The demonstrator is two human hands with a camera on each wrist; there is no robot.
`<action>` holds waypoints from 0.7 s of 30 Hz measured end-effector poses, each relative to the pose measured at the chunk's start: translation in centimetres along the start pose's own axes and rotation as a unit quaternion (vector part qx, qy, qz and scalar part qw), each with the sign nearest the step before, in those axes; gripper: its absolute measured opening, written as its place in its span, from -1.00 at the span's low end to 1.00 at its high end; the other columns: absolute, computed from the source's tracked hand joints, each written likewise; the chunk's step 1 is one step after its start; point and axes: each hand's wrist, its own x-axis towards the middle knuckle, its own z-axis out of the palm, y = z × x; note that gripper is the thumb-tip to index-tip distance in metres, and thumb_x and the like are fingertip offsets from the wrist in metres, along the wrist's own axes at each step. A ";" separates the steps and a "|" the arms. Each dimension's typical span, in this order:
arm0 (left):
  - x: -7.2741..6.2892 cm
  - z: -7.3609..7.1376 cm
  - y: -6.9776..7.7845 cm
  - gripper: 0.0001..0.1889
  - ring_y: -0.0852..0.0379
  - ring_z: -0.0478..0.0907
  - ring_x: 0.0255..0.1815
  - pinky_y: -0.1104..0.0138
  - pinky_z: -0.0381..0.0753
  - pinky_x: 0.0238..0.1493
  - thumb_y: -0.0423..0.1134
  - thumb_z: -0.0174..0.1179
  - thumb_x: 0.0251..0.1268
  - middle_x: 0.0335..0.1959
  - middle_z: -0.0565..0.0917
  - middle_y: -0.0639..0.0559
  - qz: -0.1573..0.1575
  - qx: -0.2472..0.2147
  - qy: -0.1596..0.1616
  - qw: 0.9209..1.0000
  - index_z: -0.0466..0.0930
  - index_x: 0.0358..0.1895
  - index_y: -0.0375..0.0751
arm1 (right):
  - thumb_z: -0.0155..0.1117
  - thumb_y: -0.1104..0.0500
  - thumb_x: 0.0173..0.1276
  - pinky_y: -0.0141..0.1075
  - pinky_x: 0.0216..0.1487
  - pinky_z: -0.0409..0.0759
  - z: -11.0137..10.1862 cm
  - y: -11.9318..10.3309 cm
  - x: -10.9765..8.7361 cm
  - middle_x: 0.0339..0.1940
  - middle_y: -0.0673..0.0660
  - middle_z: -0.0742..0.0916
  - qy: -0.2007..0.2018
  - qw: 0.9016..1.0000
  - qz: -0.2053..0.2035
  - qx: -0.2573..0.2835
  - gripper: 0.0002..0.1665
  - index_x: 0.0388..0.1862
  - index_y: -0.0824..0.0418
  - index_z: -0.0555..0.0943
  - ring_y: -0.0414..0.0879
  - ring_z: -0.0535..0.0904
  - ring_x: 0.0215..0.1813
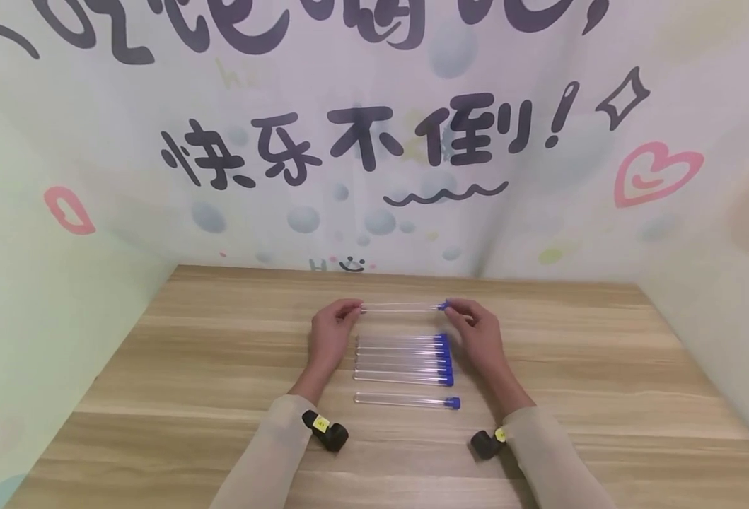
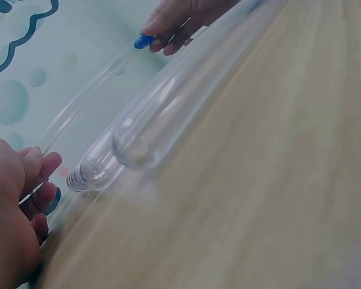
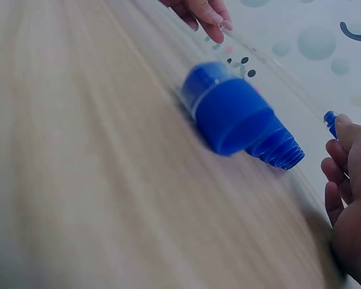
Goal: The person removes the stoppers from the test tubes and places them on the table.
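A clear test tube [image 1: 402,307] with a blue cap [image 1: 443,305] is held level between both hands, beyond the other tubes. My left hand [image 1: 332,335] pinches its rounded end between thumb and fingertips. At the capped end, my right hand [image 1: 478,334] pinches the blue cap; the right wrist view shows the thumb over that cap [image 3: 330,120]. In the left wrist view the held tube [image 2: 87,96] hangs above the tabletop. Nearer me, several capped tubes [image 1: 399,358] lie side by side in a row, caps to the right.
One single capped tube [image 1: 406,400] lies apart, in front of the row, its cap also to the right. The wood-grain table [image 1: 221,367] meets a printed wall covering [image 1: 374,233] at its back edge. Black wrist cameras [image 1: 332,435] sit on both sleeves.
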 end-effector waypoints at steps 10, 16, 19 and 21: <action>0.4 0.3 0.0 -0.81 0.22 0.63 -0.25 0.28 0.58 -0.25 -0.19 0.32 0.21 -0.27 0.72 0.15 -0.026 -0.012 -0.006 1.000 0.69 -0.11 -0.03 | 0.24 0.02 0.38 -0.12 0.10 0.49 0.3 -0.1 0.5 -0.05 0.03 0.68 -0.013 1.000 -0.002 -0.010 -0.66 0.07 0.10 0.60 -0.08 0.56 0.03; 0.2 0.3 -0.2 -0.80 0.22 0.62 -0.27 0.29 0.59 -0.26 -0.12 0.35 0.17 -0.30 0.71 0.17 -0.035 -0.019 -0.013 0.999 0.68 -0.15 -0.01 | 0.26 -0.05 0.35 -0.12 0.08 0.49 0.3 -0.2 0.1 -0.06 0.03 0.69 -0.013 0.999 0.018 -0.037 -0.65 0.04 0.06 0.64 -0.07 0.56 0.02; 0.0 0.3 -0.1 -0.81 0.21 0.62 -0.29 0.27 0.59 -0.26 -0.09 0.37 0.14 -0.33 0.70 0.18 -0.038 -0.025 -0.021 0.999 0.67 -0.20 0.00 | 0.26 -0.02 0.36 -0.14 0.07 0.50 0.2 -0.1 0.0 -0.08 0.03 0.71 -0.003 0.999 0.014 -0.045 -0.66 0.03 0.08 0.64 -0.08 0.57 0.00; 0.0 0.3 0.0 -0.81 0.20 0.61 -0.29 0.27 0.59 -0.25 -0.09 0.38 0.14 -0.33 0.70 0.17 -0.034 -0.029 -0.028 0.999 0.67 -0.20 0.00 | 0.26 -0.01 0.36 -0.16 0.05 0.50 0.2 0.0 0.0 -0.09 0.03 0.71 0.006 0.999 0.012 -0.049 -0.67 0.02 0.09 0.65 -0.10 0.58 -0.02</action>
